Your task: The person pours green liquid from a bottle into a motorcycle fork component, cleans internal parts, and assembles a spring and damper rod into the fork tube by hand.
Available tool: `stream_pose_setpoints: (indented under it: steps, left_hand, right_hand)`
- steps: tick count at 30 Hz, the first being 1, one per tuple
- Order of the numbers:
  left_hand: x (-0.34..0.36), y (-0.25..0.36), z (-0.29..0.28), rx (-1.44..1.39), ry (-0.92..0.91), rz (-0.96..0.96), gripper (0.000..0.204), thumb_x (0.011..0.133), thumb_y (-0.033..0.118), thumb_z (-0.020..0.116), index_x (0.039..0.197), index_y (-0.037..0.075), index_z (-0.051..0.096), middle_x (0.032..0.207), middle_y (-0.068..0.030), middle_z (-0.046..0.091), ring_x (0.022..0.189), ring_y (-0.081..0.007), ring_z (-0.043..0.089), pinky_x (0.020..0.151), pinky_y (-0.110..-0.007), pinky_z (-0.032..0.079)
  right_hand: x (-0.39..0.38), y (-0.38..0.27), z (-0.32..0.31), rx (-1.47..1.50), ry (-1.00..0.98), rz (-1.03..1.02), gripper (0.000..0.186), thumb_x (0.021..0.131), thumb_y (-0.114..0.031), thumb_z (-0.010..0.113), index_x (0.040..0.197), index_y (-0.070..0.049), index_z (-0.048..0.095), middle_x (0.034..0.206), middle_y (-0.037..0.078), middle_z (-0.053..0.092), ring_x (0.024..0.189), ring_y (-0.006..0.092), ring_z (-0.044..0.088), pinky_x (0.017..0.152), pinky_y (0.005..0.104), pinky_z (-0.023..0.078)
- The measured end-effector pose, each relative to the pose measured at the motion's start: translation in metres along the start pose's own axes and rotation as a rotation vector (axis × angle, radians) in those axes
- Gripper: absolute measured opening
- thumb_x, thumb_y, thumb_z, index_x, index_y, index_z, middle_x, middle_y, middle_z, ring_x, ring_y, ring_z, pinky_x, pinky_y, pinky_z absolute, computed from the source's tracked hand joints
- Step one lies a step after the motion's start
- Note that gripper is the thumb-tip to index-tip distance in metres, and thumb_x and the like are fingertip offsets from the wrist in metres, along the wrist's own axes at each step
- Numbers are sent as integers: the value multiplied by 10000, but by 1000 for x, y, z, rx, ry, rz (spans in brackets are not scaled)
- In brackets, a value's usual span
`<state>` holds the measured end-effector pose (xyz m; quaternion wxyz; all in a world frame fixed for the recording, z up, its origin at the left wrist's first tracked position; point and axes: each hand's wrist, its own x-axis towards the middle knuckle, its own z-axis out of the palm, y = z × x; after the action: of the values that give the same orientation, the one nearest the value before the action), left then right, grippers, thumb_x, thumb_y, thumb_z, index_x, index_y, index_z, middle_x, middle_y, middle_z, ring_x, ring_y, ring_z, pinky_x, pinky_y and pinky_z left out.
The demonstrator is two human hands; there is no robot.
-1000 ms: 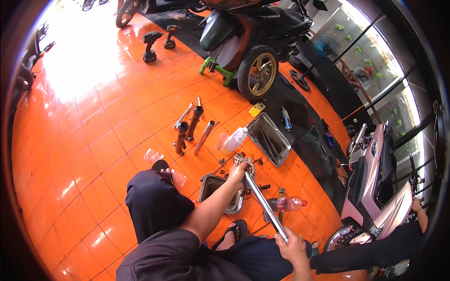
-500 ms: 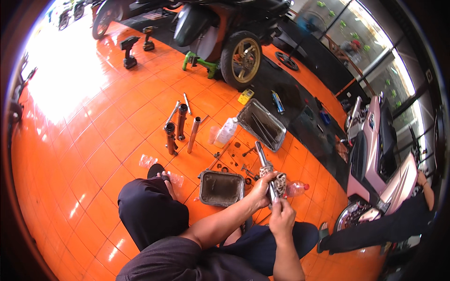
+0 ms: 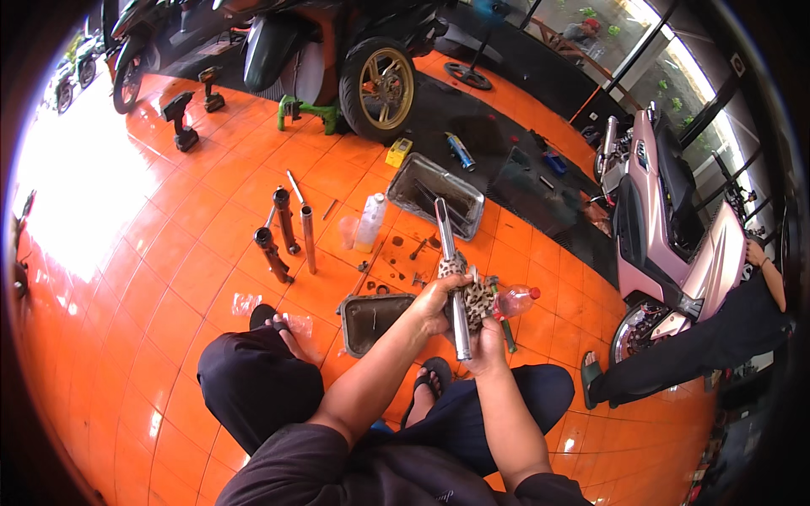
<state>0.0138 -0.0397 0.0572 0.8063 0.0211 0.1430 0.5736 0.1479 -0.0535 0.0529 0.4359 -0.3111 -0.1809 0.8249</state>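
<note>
Over my lap, a shiny metal fork tube (image 3: 459,325) stands tilted, its upper end pointing away from me. My left hand (image 3: 439,305) is closed round its middle, with a leopard-print cloth (image 3: 481,304) wrapped against the tube. Lower down, my right hand (image 3: 485,346) grips the bunched cloth beside the tube; some of its fingers are hidden behind. Just beyond my left forearm sits a grimy metal tray (image 3: 348,325), partly covered by the arm. A clear bottle with a red cap (image 3: 516,299) lies right of the cloth.
Dark fork legs (image 3: 268,253) and a slim tube (image 3: 309,240) stand on orange tiles. Beyond are a milky bottle (image 3: 369,223), small parts, a second tray (image 3: 434,181) and a raised motorcycle (image 3: 375,88). Drills (image 3: 180,122) stand far left; a person beside a pink scooter (image 3: 666,228), right.
My view has shifted, so the floor items sit further left. The tube is more upright, and my right hand has moved from the tube's lower end to the cloth.
</note>
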Motion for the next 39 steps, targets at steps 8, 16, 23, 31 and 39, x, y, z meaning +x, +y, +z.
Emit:
stream_pose_setpoints:
  steps: [8,16,23,31,39]
  left_hand:
    - [9,-5,-45,341,100,167,204,846,154,685,990,27,617,848,-81,661,727,-188,658,663,-329,548]
    - [15,-10,-34,369,66,44,575,875,459,663,1143,-39,557,938,-117,650,868,-237,648,787,-354,543]
    - [37,14,-71,205,303,63,396,927,463,597,914,91,464,656,-11,430,469,-150,435,486,-360,475]
    - [54,26,-90,117,526,83,353,936,415,598,927,97,446,617,-10,419,465,-131,435,428,-327,429]
    - [-2,69,-63,715,485,-304,343,932,391,606,864,75,491,652,-31,501,470,-122,472,410,-293,437]
  right_hand:
    - [-20,-12,-9,-876,116,-131,250,826,-5,612,1073,25,584,1022,121,646,855,191,657,707,318,576]
    - [-15,-22,-1,-545,16,230,353,776,-27,633,1116,-19,539,844,87,613,621,194,628,434,336,532]
    - [-51,37,-6,-827,22,271,270,810,2,634,1071,-21,574,838,17,623,693,100,601,606,249,507]
    - [-155,4,51,-2165,17,194,579,812,-273,645,1289,18,493,918,270,662,855,465,641,806,504,515]
    - [-115,-74,42,-1867,415,-291,390,835,-297,676,1093,-12,611,888,172,699,814,284,688,732,411,530]
